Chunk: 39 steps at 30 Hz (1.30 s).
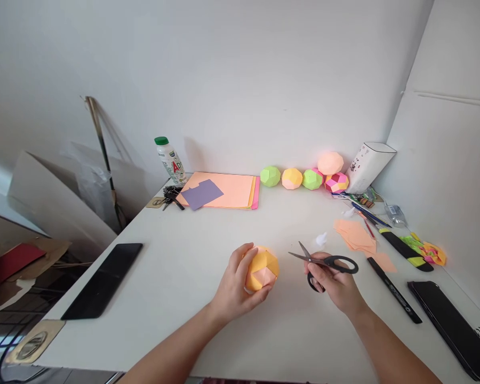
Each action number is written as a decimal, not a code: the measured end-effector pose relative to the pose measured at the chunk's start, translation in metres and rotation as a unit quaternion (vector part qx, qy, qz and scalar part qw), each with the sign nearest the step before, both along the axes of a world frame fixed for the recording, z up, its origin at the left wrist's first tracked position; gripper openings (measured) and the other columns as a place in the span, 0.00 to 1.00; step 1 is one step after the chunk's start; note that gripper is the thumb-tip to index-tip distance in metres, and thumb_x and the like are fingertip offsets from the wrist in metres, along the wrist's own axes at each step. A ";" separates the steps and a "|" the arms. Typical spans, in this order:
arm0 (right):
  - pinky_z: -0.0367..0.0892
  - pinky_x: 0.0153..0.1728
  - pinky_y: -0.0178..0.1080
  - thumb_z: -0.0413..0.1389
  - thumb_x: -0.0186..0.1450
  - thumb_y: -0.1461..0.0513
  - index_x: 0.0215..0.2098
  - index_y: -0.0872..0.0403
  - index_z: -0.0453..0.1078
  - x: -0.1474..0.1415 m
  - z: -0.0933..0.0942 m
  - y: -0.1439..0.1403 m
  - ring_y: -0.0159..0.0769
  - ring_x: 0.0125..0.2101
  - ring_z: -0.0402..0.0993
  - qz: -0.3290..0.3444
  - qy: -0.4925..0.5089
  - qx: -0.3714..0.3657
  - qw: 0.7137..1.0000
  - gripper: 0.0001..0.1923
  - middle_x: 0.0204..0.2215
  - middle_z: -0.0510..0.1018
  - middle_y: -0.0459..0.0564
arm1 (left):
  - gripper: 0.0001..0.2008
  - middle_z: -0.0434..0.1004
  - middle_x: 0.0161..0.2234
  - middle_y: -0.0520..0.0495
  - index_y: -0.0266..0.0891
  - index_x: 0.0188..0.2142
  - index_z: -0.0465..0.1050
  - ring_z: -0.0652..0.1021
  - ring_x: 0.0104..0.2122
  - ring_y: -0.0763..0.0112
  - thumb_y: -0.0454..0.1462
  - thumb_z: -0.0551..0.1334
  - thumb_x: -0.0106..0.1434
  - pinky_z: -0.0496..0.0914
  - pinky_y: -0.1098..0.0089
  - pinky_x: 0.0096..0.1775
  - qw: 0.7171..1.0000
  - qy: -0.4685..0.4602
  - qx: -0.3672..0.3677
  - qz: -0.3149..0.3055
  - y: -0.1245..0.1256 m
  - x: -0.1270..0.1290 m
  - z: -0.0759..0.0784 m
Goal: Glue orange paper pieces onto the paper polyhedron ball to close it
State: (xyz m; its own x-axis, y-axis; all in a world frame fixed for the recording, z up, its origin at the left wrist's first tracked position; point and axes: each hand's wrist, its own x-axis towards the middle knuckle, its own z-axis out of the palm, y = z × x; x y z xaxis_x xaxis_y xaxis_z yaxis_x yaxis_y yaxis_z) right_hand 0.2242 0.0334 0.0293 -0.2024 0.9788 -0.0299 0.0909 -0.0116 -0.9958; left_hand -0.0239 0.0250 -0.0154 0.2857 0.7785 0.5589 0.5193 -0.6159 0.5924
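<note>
The left hand point(236, 285) is cupped around a yellow-and-pink paper ball point(263, 269), fingers curled tight on its left and near side, holding it just above the white table point(184, 266), near the middle. The right hand point(336, 282) grips black-handled scissors point(324, 261); its fingers are closed through and around the loops, and the blades stand slightly apart, tips pointing left toward the ball with a clear gap between.

To my eye the ball looks light and hollow, so the left hand should hold it only firmly enough to stop it turning; squeezing could dent a facet. If a cut is meant, I'd turn the wanted edge toward the blades and bring them in slowly, keeping the thumb off that side.

Along the wall sit 5 more paper balls point(292, 178), beside a stack of coloured paper point(228, 189). Peach offcuts point(356, 234) and a black marker point(394, 290) lie right of the scissors.
</note>
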 end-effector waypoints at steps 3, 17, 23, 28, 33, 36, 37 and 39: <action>0.55 0.21 0.34 0.57 0.63 0.51 0.31 0.54 0.68 -0.004 0.003 -0.006 0.28 0.21 0.58 0.046 0.020 -0.011 0.999 0.15 0.25 0.70 0.46 | 0.36 0.54 0.58 0.33 0.44 0.64 0.43 0.64 0.57 0.50 0.40 0.62 0.62 0.68 0.50 0.51 0.999 0.020 0.016 -0.038 -0.002 0.001 -0.001; 0.61 0.27 0.36 0.59 0.59 0.54 0.33 0.53 0.66 -0.013 0.003 -0.010 0.32 0.26 0.65 0.087 -0.033 -0.087 0.992 0.12 0.23 0.70 0.45 | 0.37 0.53 0.58 0.33 0.44 0.65 0.42 0.63 0.57 0.50 0.40 0.60 0.63 0.67 0.49 0.51 0.997 0.026 -0.011 -0.078 -0.006 0.003 -0.002; 0.59 0.24 0.35 0.60 0.59 0.52 0.32 0.54 0.67 -0.013 0.002 -0.009 0.30 0.24 0.63 0.086 -0.024 -0.092 0.992 0.14 0.23 0.70 0.45 | 0.36 0.52 0.58 0.33 0.45 0.65 0.42 0.63 0.57 0.48 0.40 0.61 0.63 0.67 0.48 0.51 0.996 0.021 -0.025 -0.084 -0.006 0.003 -0.001; 0.55 0.21 0.33 0.58 0.60 0.50 0.28 0.55 0.68 -0.012 -0.004 -0.006 0.28 0.22 0.60 0.101 -0.001 -0.111 0.989 0.16 0.22 0.69 0.44 | 0.36 0.52 0.58 0.32 0.46 0.65 0.42 0.63 0.57 0.47 0.42 0.60 0.63 0.67 0.47 0.51 0.995 0.015 -0.033 -0.097 -0.006 0.003 -0.002; 0.55 0.20 0.32 0.60 0.59 0.50 0.27 0.55 0.68 -0.013 -0.007 -0.003 0.28 0.21 0.60 0.104 0.042 -0.147 0.983 0.17 0.22 0.69 0.44 | 0.36 0.51 0.59 0.32 0.46 0.65 0.41 0.62 0.58 0.47 0.43 0.59 0.64 0.67 0.47 0.51 0.993 0.016 -0.040 -0.110 -0.006 0.002 -0.002; 0.53 0.19 0.31 0.60 0.59 0.50 0.25 0.56 0.68 -0.015 -0.005 -0.002 0.25 0.19 0.57 0.111 0.061 -0.164 0.978 0.17 0.21 0.69 0.43 | 0.36 0.50 0.59 0.32 0.45 0.65 0.40 0.62 0.58 0.47 0.44 0.59 0.65 0.66 0.47 0.52 0.992 0.018 -0.039 -0.116 -0.006 0.002 -0.003; 0.52 0.19 0.31 0.60 0.59 0.51 0.24 0.56 0.68 -0.016 -0.004 -0.002 0.24 0.18 0.56 0.114 0.064 -0.166 0.977 0.17 0.21 0.68 0.43 | 0.36 0.50 0.59 0.32 0.45 0.66 0.40 0.62 0.58 0.47 0.44 0.59 0.65 0.66 0.47 0.52 0.992 0.019 -0.038 -0.119 -0.006 0.002 -0.003; 0.52 0.19 0.31 0.60 0.60 0.51 0.22 0.56 0.68 -0.016 -0.003 -0.002 0.24 0.18 0.56 0.122 0.063 -0.167 0.976 0.18 0.21 0.68 0.43 | 0.36 0.50 0.59 0.32 0.45 0.66 0.39 0.62 0.58 0.48 0.45 0.58 0.65 0.66 0.48 0.53 0.992 0.023 -0.034 -0.123 -0.006 0.003 -0.003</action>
